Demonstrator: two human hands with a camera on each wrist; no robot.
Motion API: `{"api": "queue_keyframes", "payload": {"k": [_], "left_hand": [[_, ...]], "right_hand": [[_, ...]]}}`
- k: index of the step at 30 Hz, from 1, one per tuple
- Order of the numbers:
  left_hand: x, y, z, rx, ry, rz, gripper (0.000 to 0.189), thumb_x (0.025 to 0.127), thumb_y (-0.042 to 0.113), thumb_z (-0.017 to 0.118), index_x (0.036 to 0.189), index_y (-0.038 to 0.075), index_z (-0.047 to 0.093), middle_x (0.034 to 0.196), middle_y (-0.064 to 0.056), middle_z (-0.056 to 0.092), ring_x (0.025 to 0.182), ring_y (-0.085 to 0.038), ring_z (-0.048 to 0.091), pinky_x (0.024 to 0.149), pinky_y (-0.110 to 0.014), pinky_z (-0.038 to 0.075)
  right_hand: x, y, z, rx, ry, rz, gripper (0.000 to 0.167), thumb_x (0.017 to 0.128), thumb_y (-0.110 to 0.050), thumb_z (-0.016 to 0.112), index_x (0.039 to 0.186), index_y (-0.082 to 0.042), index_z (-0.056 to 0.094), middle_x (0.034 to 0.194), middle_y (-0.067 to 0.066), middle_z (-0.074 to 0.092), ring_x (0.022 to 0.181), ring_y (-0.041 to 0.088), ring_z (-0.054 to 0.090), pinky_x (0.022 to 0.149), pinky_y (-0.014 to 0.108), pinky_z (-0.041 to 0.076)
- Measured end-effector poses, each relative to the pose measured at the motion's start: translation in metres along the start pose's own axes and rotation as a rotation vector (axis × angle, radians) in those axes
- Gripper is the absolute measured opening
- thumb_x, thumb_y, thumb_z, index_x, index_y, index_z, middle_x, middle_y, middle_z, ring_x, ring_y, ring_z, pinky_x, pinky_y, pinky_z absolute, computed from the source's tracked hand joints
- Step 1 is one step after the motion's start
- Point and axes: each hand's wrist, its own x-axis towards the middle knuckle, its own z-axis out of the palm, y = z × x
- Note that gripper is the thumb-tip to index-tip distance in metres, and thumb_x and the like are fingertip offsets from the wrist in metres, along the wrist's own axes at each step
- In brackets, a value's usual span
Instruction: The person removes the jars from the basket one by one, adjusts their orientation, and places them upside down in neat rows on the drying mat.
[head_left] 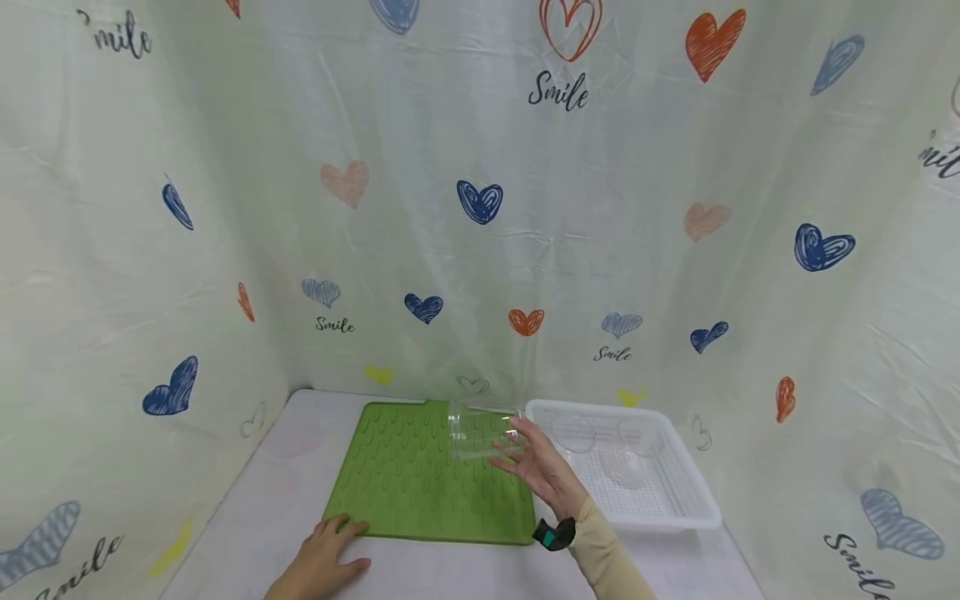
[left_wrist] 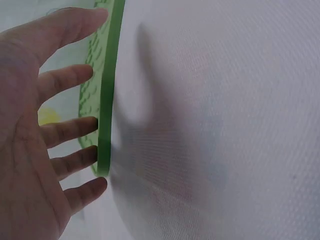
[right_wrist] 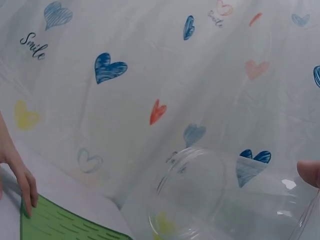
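My left hand (head_left: pixel 322 557), fingers spread apart, is at the near left corner of the mat (head_left: pixel 420 492). Over the mat's far right part, the jar (head_left: pixel 476 433) is sideways, gripped by my right hand (head_left: pixel 542 473). Right of the mat sits the basket (head_left: pixel 660 522).

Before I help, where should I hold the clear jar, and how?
Probably around the round side of the jar, near its left end in the head view, coming from the left. It's held sideways, so curved fingers should fit around it, and the right hand already holds the other end.
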Motion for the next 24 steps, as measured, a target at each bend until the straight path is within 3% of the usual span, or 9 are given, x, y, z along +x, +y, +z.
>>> {"api": "queue_keyframes", "payload": {"k": [6,13,19,24], "left_hand": [[-0.002,-0.002,0.001,0.019,0.012,0.006,0.058,0.077,0.047,0.076,0.122,0.014,0.064,0.135,-0.025,0.047,0.126,-0.051,0.04,0.094,-0.069,0.039],[-0.001,-0.001,0.0,0.038,0.045,0.01,0.055,0.077,0.049,0.074,0.118,0.013,0.066,0.132,-0.024,0.05,0.124,-0.049,0.043,0.096,-0.067,0.039],[-0.001,0.002,0.002,0.05,0.108,0.03,0.048,0.077,0.048,0.075,0.11,0.015,0.069,0.125,-0.021,0.055,0.118,-0.045,0.049,0.095,-0.064,0.041],[0.0,0.005,0.001,0.045,0.122,0.028,0.047,0.076,0.05,0.075,0.108,0.016,0.069,0.123,-0.019,0.056,0.115,-0.043,0.051,0.094,-0.064,0.042]], "right_hand": [[0.013,0.0,0.009,-0.114,0.036,-0.056,0.09,0.099,-0.029,0.054,0.153,-0.009,-0.014,0.158,0.023,0.0,0.142,0.048,0.019,0.108,0.055,0.038],[0.031,0.0,0.024,-0.178,0.102,-0.097,0.092,0.094,-0.029,0.063,0.154,-0.013,-0.004,0.158,0.025,0.004,0.143,0.048,0.016,0.107,0.057,0.039],[0.047,0.0,0.038,-0.29,0.169,-0.142,0.095,0.09,-0.031,0.069,0.155,-0.012,0.002,0.155,0.029,0.005,0.141,0.047,0.026,0.102,0.054,0.046],[0.06,0.001,0.05,-0.42,0.224,-0.178,0.097,0.087,-0.033,0.072,0.155,-0.01,0.006,0.155,0.03,0.009,0.134,0.046,0.038,0.099,0.052,0.048]]}}
